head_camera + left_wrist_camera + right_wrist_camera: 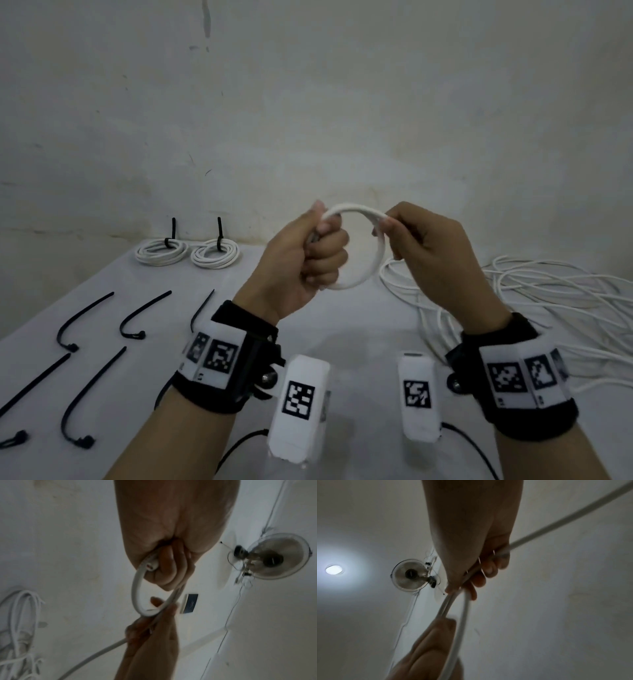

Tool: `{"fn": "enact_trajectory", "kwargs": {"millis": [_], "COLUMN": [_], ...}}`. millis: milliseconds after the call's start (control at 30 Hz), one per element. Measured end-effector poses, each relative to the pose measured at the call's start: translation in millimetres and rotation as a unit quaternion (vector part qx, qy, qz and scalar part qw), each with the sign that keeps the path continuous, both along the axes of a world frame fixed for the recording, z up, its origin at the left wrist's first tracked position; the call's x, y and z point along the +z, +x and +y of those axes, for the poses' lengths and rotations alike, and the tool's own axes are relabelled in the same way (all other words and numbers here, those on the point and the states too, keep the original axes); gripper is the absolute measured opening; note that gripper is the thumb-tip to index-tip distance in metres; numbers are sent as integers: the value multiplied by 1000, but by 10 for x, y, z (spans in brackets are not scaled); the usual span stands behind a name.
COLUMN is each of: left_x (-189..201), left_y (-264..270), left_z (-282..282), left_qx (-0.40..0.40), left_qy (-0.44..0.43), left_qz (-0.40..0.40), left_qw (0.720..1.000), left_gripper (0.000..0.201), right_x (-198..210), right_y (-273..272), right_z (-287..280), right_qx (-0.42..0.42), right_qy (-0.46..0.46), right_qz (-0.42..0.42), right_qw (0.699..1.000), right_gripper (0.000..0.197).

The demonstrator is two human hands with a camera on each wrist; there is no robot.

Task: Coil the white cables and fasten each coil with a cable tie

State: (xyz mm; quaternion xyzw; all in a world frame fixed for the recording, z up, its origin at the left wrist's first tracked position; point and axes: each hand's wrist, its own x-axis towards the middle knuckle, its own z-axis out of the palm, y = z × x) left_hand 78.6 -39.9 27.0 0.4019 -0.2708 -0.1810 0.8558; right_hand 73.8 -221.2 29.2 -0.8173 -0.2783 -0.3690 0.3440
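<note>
Both hands are raised above the table, forming a loop of white cable (371, 251) between them. My left hand (320, 253) is curled in a fist round the loop's left side, with the cut cable end (151, 566) sticking out of the fist. My right hand (397, 229) pinches the cable at the loop's upper right, and the cable (556, 522) runs on through its fingers. Two finished coils (161, 251) (215, 254), each bound with a black tie, lie at the table's far left. Loose black cable ties (145, 315) lie on the left of the table.
A tangle of loose white cable (534, 301) covers the right side of the white table (356, 318). A bare wall stands right behind the table. The wrist views look up at a ceiling fan (278, 557) and a ceiling lamp (333, 569).
</note>
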Motion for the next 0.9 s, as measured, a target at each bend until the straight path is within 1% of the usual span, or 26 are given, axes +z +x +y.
{"fn": "enact_trajectory", "kwargs": {"millis": [67,100,133,200,300,333,400,500,567,633,700,767,833,900], "left_x": [42,52,59,49,42,44,54,55,71,101,122,136,152,152], "left_y": [52,85,118,167,189,192,193,215,241,263,267,256,239,242], "left_z": [110,183,251,343,356,358,366,419,526,663,761,768,699,604], "left_qx": [25,38,49,64,46,43,56,99,110,101,101,133,190,227], "left_qy": [-72,-99,-120,-147,-196,-214,-228,-234,-263,-308,-336,-329,-270,-196], "left_qz": [10,12,12,7,-6,-12,-26,-38,-39,-43,-53,-60,-62,-60], "left_qw": [997,994,991,987,979,976,972,967,958,945,935,933,942,952], "left_gripper": [41,42,44,48,43,40,39,40,40,38,36,38,40,40], "right_x": [-36,-71,-107,-174,-211,-218,-242,-313,-330,-312,-284,-267,-259,-256], "right_y": [76,112,145,197,233,236,225,213,227,235,227,213,185,148], "right_z": [-230,-328,-401,-462,-402,-353,-221,-54,-47,-110,-147,-109,-33,49], "right_qx": [15,16,9,-6,-16,-19,-12,25,26,11,2,-6,-2,9], "right_qy": [-7,-12,-14,-2,7,-7,-67,-142,-146,-104,-66,-95,-150,-202], "right_qz": [82,116,138,155,146,146,170,234,231,198,169,139,116,102], "right_qw": [996,993,990,988,989,989,983,962,962,975,983,986,982,974], "right_gripper": [15,13,16,23,21,21,21,25,35,43,37,29,27,29]}}
